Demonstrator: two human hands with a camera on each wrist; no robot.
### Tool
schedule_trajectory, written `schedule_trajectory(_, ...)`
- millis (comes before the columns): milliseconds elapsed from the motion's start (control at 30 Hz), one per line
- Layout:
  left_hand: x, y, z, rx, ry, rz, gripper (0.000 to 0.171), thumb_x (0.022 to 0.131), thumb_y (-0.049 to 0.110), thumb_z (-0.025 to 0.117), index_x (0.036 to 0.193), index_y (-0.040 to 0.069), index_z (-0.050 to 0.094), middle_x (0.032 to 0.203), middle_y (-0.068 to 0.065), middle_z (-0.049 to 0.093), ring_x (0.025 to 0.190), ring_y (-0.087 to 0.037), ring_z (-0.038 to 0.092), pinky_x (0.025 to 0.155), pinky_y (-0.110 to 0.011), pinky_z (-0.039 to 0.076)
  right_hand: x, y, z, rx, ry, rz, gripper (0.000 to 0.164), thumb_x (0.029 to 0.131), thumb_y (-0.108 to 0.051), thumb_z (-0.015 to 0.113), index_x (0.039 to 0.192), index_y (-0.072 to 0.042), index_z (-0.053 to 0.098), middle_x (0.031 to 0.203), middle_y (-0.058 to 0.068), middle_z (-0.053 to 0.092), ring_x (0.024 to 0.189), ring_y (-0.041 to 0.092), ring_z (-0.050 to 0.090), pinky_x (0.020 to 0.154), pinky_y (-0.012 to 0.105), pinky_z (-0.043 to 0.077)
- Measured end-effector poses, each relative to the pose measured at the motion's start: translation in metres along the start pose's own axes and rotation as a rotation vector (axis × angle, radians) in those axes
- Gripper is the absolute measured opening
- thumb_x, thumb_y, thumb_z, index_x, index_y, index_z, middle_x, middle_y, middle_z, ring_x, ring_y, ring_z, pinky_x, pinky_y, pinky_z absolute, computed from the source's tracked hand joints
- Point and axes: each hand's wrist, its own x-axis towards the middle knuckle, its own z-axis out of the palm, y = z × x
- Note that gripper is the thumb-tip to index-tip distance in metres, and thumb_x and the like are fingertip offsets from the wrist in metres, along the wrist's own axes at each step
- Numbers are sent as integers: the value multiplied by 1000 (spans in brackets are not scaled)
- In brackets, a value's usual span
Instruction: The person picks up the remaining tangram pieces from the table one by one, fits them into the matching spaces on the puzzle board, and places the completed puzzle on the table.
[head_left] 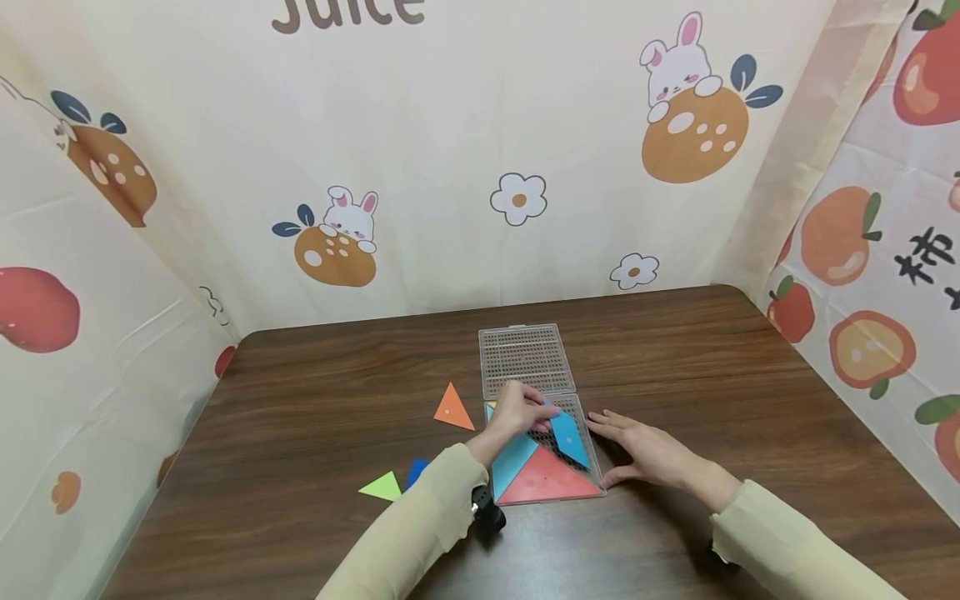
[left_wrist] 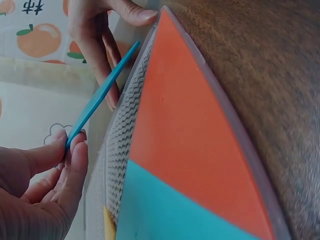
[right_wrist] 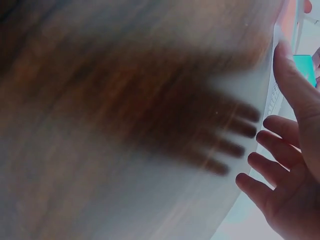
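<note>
My left hand [head_left: 517,410] pinches a blue parallelogram tangram piece [head_left: 570,438] between thumb and fingers. The piece is tilted over the bare gridded part of a clear plastic case. In the left wrist view the blue piece [left_wrist: 101,93] appears nearly edge-on, raised from the grid. A large red triangle [head_left: 546,480] and a large light blue triangle [head_left: 512,460] lie in the case, with a bit of a yellow piece [left_wrist: 109,225] beyond them. My right hand [head_left: 647,450], fingers extended and spread, rests along the case's right edge, its thumb at the near corner.
The case's gridded lid [head_left: 527,358] lies folded back behind it. Left of the case, an orange triangle [head_left: 453,410], a lime green triangle [head_left: 384,487] and a partly hidden dark blue piece [head_left: 417,471] lie on the brown wooden table [head_left: 315,400]. Printed curtains stand around the table.
</note>
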Motion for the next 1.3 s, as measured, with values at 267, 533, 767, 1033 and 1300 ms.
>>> schedule_trajectory(267,0,-2,6,44,-3,2,14,73,2,70,83,-7,65,61,-13,63,51,-24,62,47,-29,50,-4,-4,1,42,-15,8,91,65,-62,60,131,-1,42,134,18,38,120,37,35,86,49,38)
schedule_trajectory(533,-1,-1,11,82,2,-18,14,72,5,71,81,-5,67,59,-8,62,49,-20,61,46,-27,50,-8,-9,1,56,-16,13,91,65,-60,62,129,2,42,133,21,37,117,43,36,87,53,36)
schedule_trajectory(767,-2,-1,16,89,-18,-17,13,72,4,71,80,-5,66,57,-9,62,48,-21,61,45,-27,49,-10,-9,4,62,-2,3,90,67,-59,61,129,3,42,132,21,38,113,44,40,87,52,36)
schedule_trajectory(1033,-1,-5,21,77,-12,-33,11,71,1,72,76,-4,63,54,-9,61,46,-20,60,44,-27,49,-10,-10,4,56,13,-8,87,67,-56,63,127,4,44,131,20,40,112,44,41,85,52,38)
schedule_trajectory(1300,-4,-6,24,141,-15,26,13,71,1,72,76,-5,62,54,-9,60,46,-18,60,43,-24,48,-11,-10,5,49,19,-9,86,68,-55,64,126,4,45,131,21,41,112,42,42,85,50,39)
